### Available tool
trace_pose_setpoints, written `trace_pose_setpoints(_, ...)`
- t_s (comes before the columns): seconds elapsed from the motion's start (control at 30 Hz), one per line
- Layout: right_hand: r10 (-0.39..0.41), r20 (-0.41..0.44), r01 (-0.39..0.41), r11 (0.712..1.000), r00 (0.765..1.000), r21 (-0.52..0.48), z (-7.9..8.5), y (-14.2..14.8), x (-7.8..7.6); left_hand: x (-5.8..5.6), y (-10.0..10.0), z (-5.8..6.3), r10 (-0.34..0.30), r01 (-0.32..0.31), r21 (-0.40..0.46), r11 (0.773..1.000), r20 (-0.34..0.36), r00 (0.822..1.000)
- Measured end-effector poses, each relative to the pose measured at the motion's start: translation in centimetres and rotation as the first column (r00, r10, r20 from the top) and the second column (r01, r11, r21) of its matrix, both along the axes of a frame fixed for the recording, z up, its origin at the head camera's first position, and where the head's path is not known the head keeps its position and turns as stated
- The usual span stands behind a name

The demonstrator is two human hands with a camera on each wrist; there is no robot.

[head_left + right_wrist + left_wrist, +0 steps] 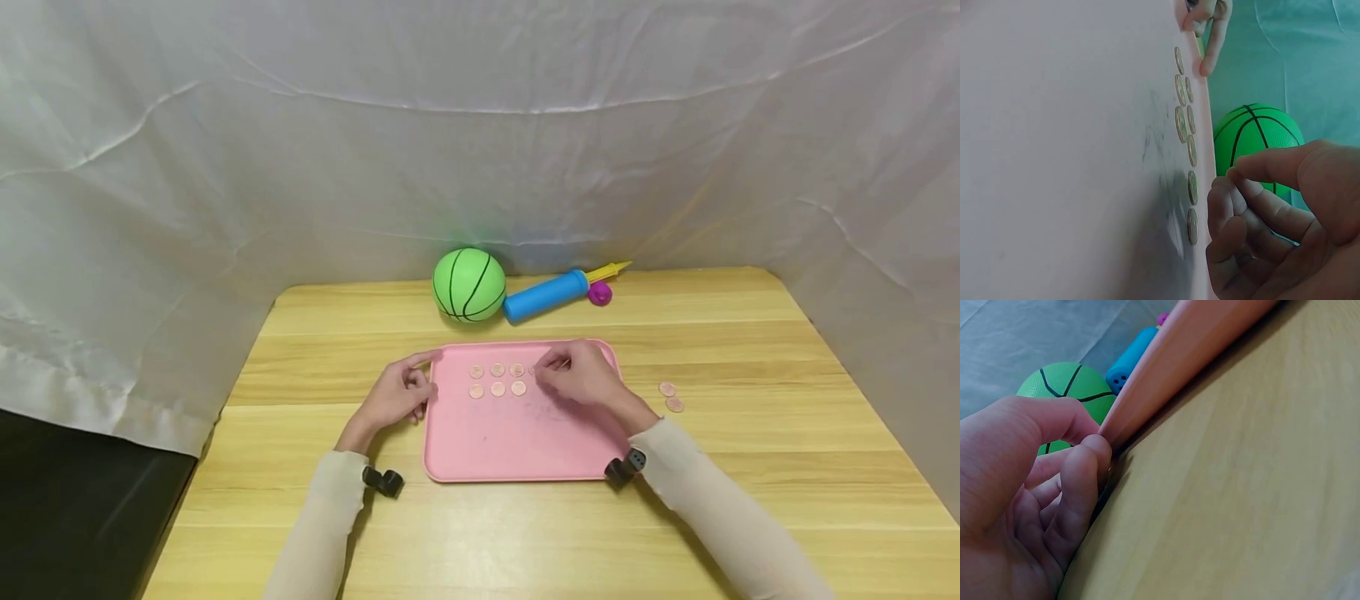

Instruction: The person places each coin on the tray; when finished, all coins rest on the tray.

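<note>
A pink tray (517, 450) lies on the table with two rows of round copper-coloured coins (497, 389) near its far side. My left hand (396, 393) grips the tray's left rim near the far corner, thumb and fingers at the edge in the left wrist view. Over the tray's far right part is my right hand (581, 377), its fingers curled and its thumb and fingertip meeting beside the far row. Nothing shows between those tips in the right wrist view. The last coin (1192, 226) of that row is hidden under this hand in the head view.
Two more coins (671, 397) lie on the table right of the tray. Behind it stand a green ball (469, 285), a blue hand pump (547, 297) with a yellow tip, and a small purple ring-shaped thing (600, 293). Grey cloth (465, 167) hangs around the table.
</note>
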State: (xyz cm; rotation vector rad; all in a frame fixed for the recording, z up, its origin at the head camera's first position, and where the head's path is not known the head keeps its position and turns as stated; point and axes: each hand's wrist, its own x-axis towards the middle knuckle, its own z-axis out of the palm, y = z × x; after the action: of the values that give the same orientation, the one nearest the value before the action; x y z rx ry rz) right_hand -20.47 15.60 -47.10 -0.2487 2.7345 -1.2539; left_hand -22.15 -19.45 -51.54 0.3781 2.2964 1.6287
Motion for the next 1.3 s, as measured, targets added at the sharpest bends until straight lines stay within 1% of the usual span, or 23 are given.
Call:
trace_pose_setpoints(0.1, -0.002, 0.012, 0.003, 1.000, 1.000, -0.029, 0.1, 0.5, 0.2, 0.1, -0.1, 0.0, 0.001, -0.001, 0.001, 1.000, 0.004, 1.000)
trace_pose_setpoints(0.2, -0.015, 0.054, 0.018, 0.998, 0.998, -0.064, 0.4, 1.1, 0.6, 0.2, 0.0, -0.1, -0.001, 0.001, 0.001, 1.000, 0.000, 1.000)
trace_pose_setpoints(0.3, -0.032, 0.071, 0.036, 0.997, 0.997, -0.066, 0.7, 1.9, 1.0, 0.2, 0.1, -0.1, -0.005, 0.005, 0.006, 1.000, -0.005, 1.000)
trace_pose_setpoints(0.37, -0.044, 0.059, 0.047, 0.997, 0.997, -0.053, 1.0, 2.5, 1.4, 0.2, 0.1, 0.0, -0.007, 0.007, 0.008, 1.000, -0.005, 1.000)
trace_pose_setpoints(0.5, -0.066, 0.007, 0.066, 0.998, 0.998, -0.023, 1.4, 3.9, 2.1, 0.1, 0.2, 0.2, -0.009, 0.009, 0.004, 1.000, -0.005, 1.000)
trace_pose_setpoints(0.63, -0.080, -0.024, 0.080, 0.996, 0.996, -0.027, 1.7, 5.3, 2.7, 0.0, 0.2, 0.4, -0.008, 0.008, 0.004, 1.000, -0.009, 1.000)
trace_pose_setpoints(0.73, -0.091, -0.022, 0.090, 0.995, 0.996, -0.035, 1.9, 6.2, 3.0, -0.1, 0.1, 0.3, -0.003, 0.003, 0.001, 1.000, -0.013, 1.000)
trace_pose_setpoints(0.97, -0.114, -0.008, 0.114, 0.993, 0.993, -0.012, 1.9, 7.8, 3.7, 0.0, 0.0, 0.0, -0.001, 0.001, -0.007, 1.000, -0.016, 1.000)
trace_pose_setpoints(1.3, -0.128, -0.047, 0.129, 0.992, 0.991, 0.019, 1.5, 10.6, 4.4, 0.2, 0.0, 0.1, -0.003, 0.003, -0.005, 1.000, -0.017, 1.000)
